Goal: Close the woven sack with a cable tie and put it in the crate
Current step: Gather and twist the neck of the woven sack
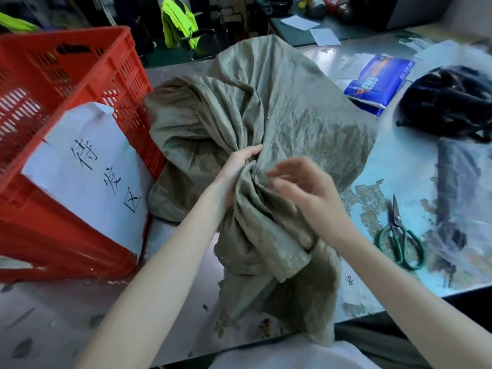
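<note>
Both hands work the grey-green woven sack (266,107) lying on the table (399,161) beside the red crate (66,75): left hand (237,169) clenched round the gathered neck (limp, creasing cloth; likely best grip), right hand (306,193) loosely open, blurred, holding nothing I can make out.

The red crate (66,129) walls off my left, touching the woven sack (279,107). Scissors (399,235) lie near right. Bare table (66,315) lies open near left.
</note>
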Demonstrator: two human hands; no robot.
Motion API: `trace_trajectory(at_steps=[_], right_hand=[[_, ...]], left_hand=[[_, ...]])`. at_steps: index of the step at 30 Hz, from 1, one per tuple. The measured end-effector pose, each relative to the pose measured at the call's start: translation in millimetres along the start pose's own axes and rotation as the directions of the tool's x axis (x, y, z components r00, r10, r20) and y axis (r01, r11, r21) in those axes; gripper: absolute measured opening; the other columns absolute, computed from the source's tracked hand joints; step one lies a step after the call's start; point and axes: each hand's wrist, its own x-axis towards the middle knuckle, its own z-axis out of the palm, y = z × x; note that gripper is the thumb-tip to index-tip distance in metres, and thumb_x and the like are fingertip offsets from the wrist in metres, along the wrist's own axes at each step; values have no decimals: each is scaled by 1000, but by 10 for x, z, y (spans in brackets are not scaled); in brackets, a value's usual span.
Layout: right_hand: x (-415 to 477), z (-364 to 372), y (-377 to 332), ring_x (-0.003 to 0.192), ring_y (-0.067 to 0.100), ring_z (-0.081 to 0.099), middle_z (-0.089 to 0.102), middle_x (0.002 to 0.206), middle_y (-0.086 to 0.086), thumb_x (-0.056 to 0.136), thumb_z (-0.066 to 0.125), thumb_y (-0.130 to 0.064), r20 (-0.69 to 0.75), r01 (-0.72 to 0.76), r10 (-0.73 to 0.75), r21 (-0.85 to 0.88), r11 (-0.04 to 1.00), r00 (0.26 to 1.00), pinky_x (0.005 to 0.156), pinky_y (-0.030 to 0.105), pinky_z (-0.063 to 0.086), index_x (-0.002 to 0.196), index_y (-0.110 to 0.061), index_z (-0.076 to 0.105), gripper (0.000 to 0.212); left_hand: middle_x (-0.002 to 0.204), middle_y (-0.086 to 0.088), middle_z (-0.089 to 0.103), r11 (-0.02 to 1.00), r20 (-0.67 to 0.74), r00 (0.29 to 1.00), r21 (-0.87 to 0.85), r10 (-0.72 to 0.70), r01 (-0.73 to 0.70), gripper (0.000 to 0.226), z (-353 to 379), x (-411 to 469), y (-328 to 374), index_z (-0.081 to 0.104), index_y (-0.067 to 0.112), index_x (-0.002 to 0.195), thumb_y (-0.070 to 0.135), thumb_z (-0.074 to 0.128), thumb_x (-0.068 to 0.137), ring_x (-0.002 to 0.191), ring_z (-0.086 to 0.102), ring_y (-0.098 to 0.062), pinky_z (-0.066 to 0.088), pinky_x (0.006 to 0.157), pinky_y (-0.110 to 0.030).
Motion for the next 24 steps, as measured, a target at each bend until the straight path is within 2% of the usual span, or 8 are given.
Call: trace_trajectory(at_steps=[2, 5, 9, 13, 17, 19, 21, 24], right_hand=[[77, -56, -8, 88, 13, 66, 70, 98, 1, 84, 65, -8, -188, -7, -2, -45, 999, 982, 77, 22, 50, 99, -14, 59, 17], [193, -160, 50, 104, 16, 57, 60, 114, 0, 83, 64, -15, -348, -165, 95, -176, 970, 933, 87, 30, 46, 112, -16, 55, 30], [340, -172, 225, 117, 21, 47, 42, 133, 2, 81, 68, -27, -301, -435, 381, -134, 891, 874, 94, 38, 42, 131, -22, 42, 56], [404, -76, 397, 111, 24, 58, 56, 125, 9, 81, 69, -16, -190, -506, 533, 171, 845, 825, 97, 45, 47, 133, -16, 43, 58], [425, -24, 421, 89, 26, 67, 67, 97, 10, 80, 65, 0, -205, -433, 491, 271, 860, 847, 80, 41, 55, 117, -10, 56, 40], [429, 14, 375, 79, 22, 67, 67, 90, 11, 80, 63, 5, -213, -350, 412, 277, 895, 886, 69, 35, 55, 103, -11, 63, 28], [423, 77, 338, 73, 15, 65, 66, 85, 9, 79, 61, 7, -202, -270, 313, 214, 939, 928, 66, 26, 52, 94, -16, 65, 28], [350, 209, 307, 73, 8, 64, 67, 83, -2, 78, 60, 7, -147, -195, 204, 77, 978, 968, 67, 20, 51, 100, -22, 63, 37]], left_hand=[[69, -7, 75, 998, 69, 998, -69, -8, 13, 47, 1, -8, -48, 78, 10, 67, 28, 48, 98, 60, 71, -17, 57, 56, -23], [78, -8, 76, 997, 122, 990, -22, -75, 78, 29, -32, -102, -97, 73, 9, 89, 29, 54, 94, 65, 72, -19, 59, 64, -26], [81, -10, 75, 988, 119, 982, -13, -149, 151, 28, -86, -66, -160, 70, 6, 91, 28, 54, 92, 69, 72, -22, 55, 73, -31], [89, -13, 74, 987, 84, 984, -3, -160, 160, 30, -80, 15, -248, 69, 4, 98, 27, 50, 91, 77, 71, -23, 55, 72, -29], [120, -21, 67, 990, 54, 988, -16, -142, 143, 43, -97, 72, -319, 64, 1, 119, 29, 54, 88, 103, 65, -30, 53, 91, -36], [124, -19, 65, 990, 88, 989, -63, -120, 126, 45, -75, 95, -352, 63, 3, 123, 33, 54, 90, 111, 63, -30, 49, 100, -39], [108, -15, 72, 980, 123, 985, -146, -117, 135, 41, -44, 115, -371, 72, 4, 109, 35, 49, 95, 99, 68, -25, 51, 97, -36], [79, -9, 76, 966, 178, 980, -223, -89, 128, 55, -10, 139, -388, 79, 8, 75, 40, 41, 98, 72, 72, -17, 57, 75, -27]])
